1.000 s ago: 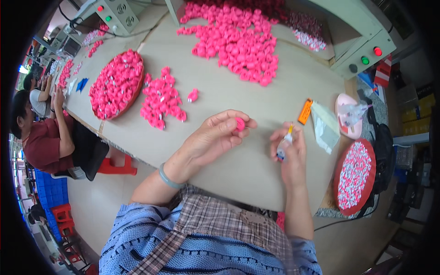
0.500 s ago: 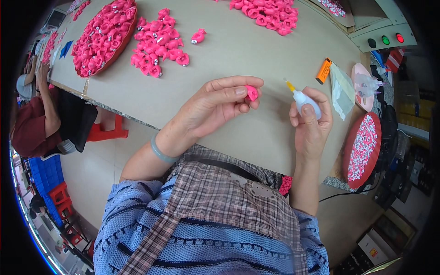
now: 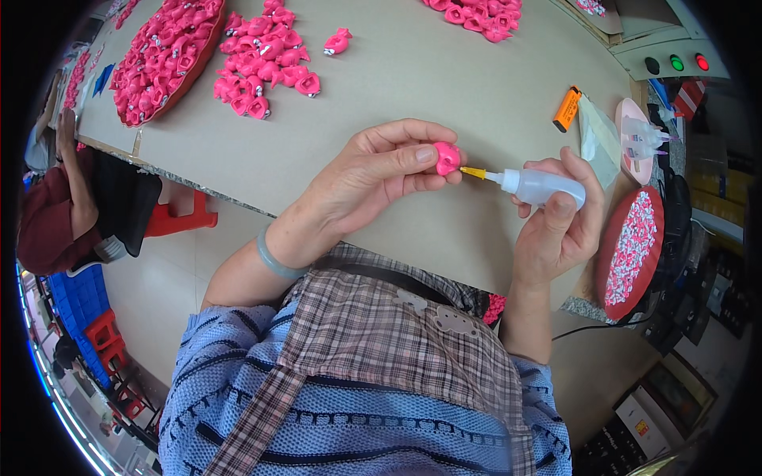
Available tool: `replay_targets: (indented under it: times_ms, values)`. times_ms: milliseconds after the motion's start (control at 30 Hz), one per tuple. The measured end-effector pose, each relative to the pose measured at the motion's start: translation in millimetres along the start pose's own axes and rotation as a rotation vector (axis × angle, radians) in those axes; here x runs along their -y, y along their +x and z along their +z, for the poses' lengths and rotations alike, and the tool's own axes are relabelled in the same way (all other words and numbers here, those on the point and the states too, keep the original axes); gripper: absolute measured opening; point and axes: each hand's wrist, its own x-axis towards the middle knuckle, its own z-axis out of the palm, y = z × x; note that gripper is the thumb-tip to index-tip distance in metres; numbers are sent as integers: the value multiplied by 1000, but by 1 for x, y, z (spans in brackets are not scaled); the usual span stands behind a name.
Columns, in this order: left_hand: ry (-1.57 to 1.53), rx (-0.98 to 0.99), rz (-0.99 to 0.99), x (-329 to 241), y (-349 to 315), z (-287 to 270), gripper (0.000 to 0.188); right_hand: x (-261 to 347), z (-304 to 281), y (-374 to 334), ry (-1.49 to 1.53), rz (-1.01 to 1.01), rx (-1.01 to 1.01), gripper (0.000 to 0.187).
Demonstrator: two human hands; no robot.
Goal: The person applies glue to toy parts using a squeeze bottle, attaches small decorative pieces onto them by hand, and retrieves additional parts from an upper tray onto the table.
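My left hand (image 3: 389,163) pinches a small pink hollow plastic piece (image 3: 448,158) between thumb and fingers above the table. In my right hand (image 3: 562,214) lies a translucent white squeeze bottle (image 3: 548,187), tipped sideways. Its yellow nozzle (image 3: 474,172) points left, with the tip at or very close to the pink piece; whether they touch I cannot tell. A loose heap of similar pink pieces (image 3: 266,59) lies beyond my left hand, and a single pink piece (image 3: 337,41) lies apart from it.
A red tray (image 3: 208,63) heaped with pink pieces stands at far left. An orange lighter (image 3: 567,109) and a pale cloth (image 3: 597,139) lie at right. Beyond are a pink dish (image 3: 633,166) and a red tray (image 3: 655,262) of tiny parts. A person (image 3: 59,206) sits at left.
The squeeze bottle has swung from upright-leaning to nearly level, its nozzle now at the pink piece. My left hand still holds the piece, turned slightly. The whole view has shifted a little.
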Motion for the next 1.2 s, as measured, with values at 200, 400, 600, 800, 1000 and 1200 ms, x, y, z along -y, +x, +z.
replay_targets:
  times_ms: [200, 400, 600, 800, 1000, 1200]
  values:
    - [44, -20, 2, 3, 2, -1, 26, -2, -1, -1, -96, -81, -6, 39]
    - [33, -15, -6, 4, 3, -1, 25, -4, 0, -1, -137, -109, 6, 40]
    - [27, -6, -14, 3, 2, -1, 25, -5, -1, -1, -171, -110, 17, 41]
    - [32, -10, -16, 3, 3, -2, 25, -5, -1, 0, -201, -118, 26, 42]
    - [37, 0, -12, 4, 4, -3, 22, -7, 0, 1, -205, -136, 20, 42]
    - [30, 16, -36, 3, 5, -5, 21, -12, -3, 1, -228, -209, 17, 40]
